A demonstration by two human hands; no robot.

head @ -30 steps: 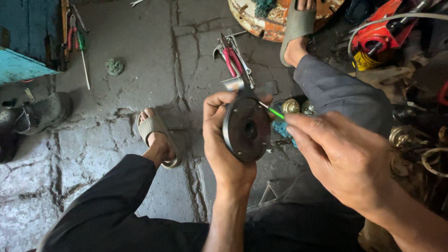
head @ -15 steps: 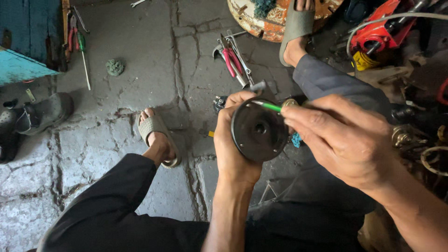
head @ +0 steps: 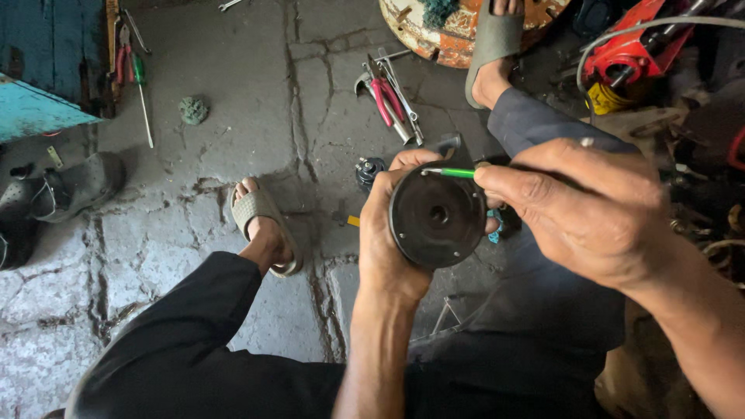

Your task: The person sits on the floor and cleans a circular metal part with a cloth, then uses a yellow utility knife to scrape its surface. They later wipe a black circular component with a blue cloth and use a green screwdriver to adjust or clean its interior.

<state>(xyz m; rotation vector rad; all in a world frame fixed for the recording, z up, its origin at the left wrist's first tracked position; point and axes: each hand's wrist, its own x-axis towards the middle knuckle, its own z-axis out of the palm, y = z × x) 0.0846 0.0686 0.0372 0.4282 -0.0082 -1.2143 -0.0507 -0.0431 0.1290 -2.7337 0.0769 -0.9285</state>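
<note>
Black disc (head: 437,216) in left hand (head: 382,237)

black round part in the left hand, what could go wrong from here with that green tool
The green tool meets the black round part near its upper rim, close to the left hand fingers; a slip could jab them. The part is cupped in one palm only, so a push from the right hand might tip it onto the stone floor, beside the sandalled foot.

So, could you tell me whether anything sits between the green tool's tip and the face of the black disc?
Nothing visible does. The right hand holds the green tool with its tip at the upper rim of the black disc, which the left hand grips.
</note>
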